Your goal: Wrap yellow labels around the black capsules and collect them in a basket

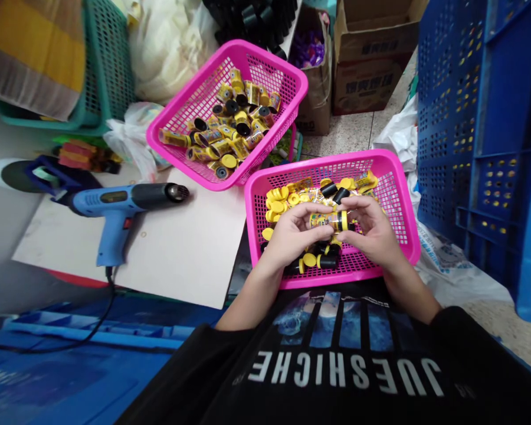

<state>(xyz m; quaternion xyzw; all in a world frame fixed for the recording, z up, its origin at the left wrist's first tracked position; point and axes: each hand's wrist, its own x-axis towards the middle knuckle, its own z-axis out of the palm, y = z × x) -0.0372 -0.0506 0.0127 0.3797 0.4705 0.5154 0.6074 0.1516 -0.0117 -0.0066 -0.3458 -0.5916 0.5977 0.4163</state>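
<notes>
A: Where's the tube point(322, 221) rn?
B: Up btwn both hands, over the near pink basket point(251, 224), lying roughly sideways w/ its yellow cap end point(344, 220) to the R.
A: Grip?
B: L hand point(294, 233) is pinching the printed body, thumb below, fingers above. R hand point(371, 227) pinches round the cap end, afaict; some fingertips are hidden behind.
A: Why one hand per end?
B: Prob. b/c it's small & round; two holds stop it rolling & let it be turned w/o slipping. Held over the basket, a dropped bit would likely land back inside, imo.
A: What's in there?
B: Loose yellow caps point(277, 206) mostly on the L side, black tubes point(330, 261) nearest the body. Parts within easy reach, I'd guess.
A: & the far pink basket point(300, 88)?
B: Lots of yellow-printed tubes, jumbled, so order prob. doesn't matter.
A: Heat gun point(108, 203)?
B: On its side on the counter point(190, 248), L of the near basket. Nozzle points toward the baskets, handle toward the person; handy for the L hand, I'd say.
</notes>
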